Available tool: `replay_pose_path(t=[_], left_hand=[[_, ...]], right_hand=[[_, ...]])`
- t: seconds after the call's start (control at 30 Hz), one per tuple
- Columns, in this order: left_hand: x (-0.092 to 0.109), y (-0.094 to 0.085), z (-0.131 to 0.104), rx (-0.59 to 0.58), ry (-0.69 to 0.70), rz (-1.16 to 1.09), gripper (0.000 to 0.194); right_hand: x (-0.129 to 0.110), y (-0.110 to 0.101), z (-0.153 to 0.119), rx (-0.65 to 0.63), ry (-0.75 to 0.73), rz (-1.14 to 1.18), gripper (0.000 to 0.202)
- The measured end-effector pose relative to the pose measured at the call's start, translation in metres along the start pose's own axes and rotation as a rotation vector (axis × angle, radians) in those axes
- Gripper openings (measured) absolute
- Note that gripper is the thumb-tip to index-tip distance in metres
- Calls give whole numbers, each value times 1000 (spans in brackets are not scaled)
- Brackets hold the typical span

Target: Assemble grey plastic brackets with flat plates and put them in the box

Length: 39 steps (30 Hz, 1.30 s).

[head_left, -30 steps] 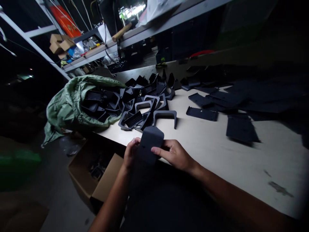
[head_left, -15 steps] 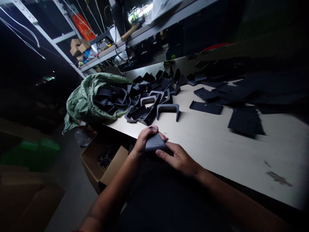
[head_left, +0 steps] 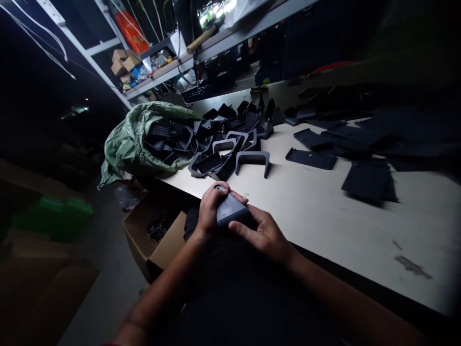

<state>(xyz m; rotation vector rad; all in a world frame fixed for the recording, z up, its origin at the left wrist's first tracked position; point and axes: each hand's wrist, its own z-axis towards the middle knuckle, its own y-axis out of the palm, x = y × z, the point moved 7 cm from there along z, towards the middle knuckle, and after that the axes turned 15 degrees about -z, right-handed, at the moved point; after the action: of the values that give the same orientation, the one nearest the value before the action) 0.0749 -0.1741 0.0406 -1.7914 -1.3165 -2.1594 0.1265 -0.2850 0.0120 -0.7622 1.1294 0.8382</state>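
A smooth grey plastic part (head_left: 230, 210) is held between both hands, just off the table's front edge. My left hand (head_left: 210, 207) wraps round its left side, the thumb lying near a round hole at the top corner. On the right side, my right hand (head_left: 264, 233) grips the lower corner, thumb in front and fingers behind. Beyond the hands, a U-shaped grey bracket (head_left: 252, 156) stands on the pale table (head_left: 306, 202). More dark brackets (head_left: 212, 163) lie heaped behind it, spilling from a green sack (head_left: 126, 137).
Flat black plates (head_left: 311, 158) lie across the table's right side. An open cardboard box (head_left: 169, 245) with dark parts stands below the table at left. A metal shelf (head_left: 248, 29) holding tools and small boxes runs behind the table.
The grey part has turned slightly in my hands, showing more of its broad face. The whole view has shifted a little, with the shelf and box sitting slightly further right.
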Motion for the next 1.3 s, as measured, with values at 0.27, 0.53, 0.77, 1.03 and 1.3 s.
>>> replay_pose_path(t=[0.27, 0.53, 0.77, 1.03, 1.3], left_hand=[[-3, -35, -1, 187, -92, -277, 9], [-26, -57, 8, 370, -265, -399, 10], [-17, -48, 15, 356, -177, -348, 3], [1, -32, 23, 254, -28, -190, 15], [2, -17, 40, 189, -4, -62, 24]], right_hand=[[2, 8, 9, -164, 23, -25, 39], [21, -2, 6, -167, 155, 136, 35], [26, -3, 12, -249, 178, 188, 40], [26, -13, 14, -218, 17, -7, 40], [30, -27, 28, -226, 25, 73, 35]])
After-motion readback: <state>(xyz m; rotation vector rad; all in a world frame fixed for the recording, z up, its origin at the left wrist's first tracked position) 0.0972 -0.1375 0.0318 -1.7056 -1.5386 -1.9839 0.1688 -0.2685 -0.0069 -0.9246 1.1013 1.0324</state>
